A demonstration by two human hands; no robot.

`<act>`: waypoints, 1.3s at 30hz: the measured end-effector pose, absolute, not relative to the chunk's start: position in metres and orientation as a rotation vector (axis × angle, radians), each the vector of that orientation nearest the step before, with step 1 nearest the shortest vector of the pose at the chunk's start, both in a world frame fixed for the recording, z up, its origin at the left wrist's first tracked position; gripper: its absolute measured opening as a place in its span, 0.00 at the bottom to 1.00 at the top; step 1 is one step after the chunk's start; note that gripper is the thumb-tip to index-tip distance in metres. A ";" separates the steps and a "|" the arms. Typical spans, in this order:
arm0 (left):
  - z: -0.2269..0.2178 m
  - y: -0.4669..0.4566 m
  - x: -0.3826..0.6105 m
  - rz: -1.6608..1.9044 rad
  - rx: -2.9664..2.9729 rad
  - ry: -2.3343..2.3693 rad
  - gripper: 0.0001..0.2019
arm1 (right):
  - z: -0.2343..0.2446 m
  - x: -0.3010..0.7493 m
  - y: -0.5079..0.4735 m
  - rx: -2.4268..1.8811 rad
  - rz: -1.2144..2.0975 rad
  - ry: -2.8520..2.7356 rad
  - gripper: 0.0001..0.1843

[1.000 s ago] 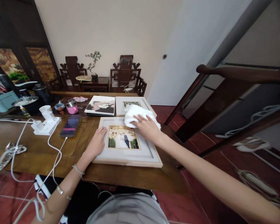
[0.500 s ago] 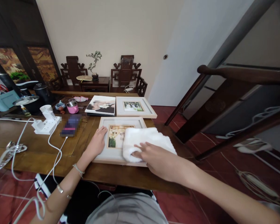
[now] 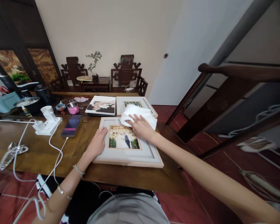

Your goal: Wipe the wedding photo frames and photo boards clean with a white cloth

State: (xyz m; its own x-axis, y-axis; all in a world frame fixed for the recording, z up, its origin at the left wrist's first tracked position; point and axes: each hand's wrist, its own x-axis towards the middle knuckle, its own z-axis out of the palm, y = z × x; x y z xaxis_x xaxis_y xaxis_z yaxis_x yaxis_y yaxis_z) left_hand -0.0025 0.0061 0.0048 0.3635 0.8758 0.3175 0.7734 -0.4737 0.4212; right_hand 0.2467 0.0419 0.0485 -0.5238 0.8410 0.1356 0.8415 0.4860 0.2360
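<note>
A white fluffy cloth [image 3: 136,111] is bunched under my right hand [image 3: 142,127], which presses it with fingers spread across it. The cloth lies over the far right part of a pale wooden picture frame [image 3: 130,164] and overlaps the frame behind. Inside the near frame, a photo [image 3: 123,137] of a couple shows within a wide light mat. My left hand [image 3: 98,142] grips the near frame at its left side, fingers over the rim. Partly covered by the cloth, a second picture frame [image 3: 151,108] lies flat just behind.
Left of the back frame is a stack with a photo-covered top [image 3: 101,105]. A phone [image 3: 71,126], a white power strip [image 3: 48,126], a pink cup [image 3: 72,108] and loose cables occupy the wooden table's left part. A dark chair [image 3: 214,93] stands at right.
My right hand has moved the cloth away from me and slightly left, from the near frame's right side to its far edge, uncovering the photo. My left hand stays in place.
</note>
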 end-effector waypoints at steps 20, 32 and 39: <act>0.001 0.006 -0.002 0.777 2.423 1.510 0.29 | 0.096 0.226 -0.087 -1.153 0.178 -2.988 0.32; 0.004 0.006 -0.002 0.764 2.408 1.497 0.29 | 0.050 0.235 0.044 -1.325 -0.207 -2.755 0.31; -0.001 0.007 -0.002 0.801 2.398 1.481 0.30 | 0.079 0.230 -0.037 -1.184 0.291 -3.001 0.38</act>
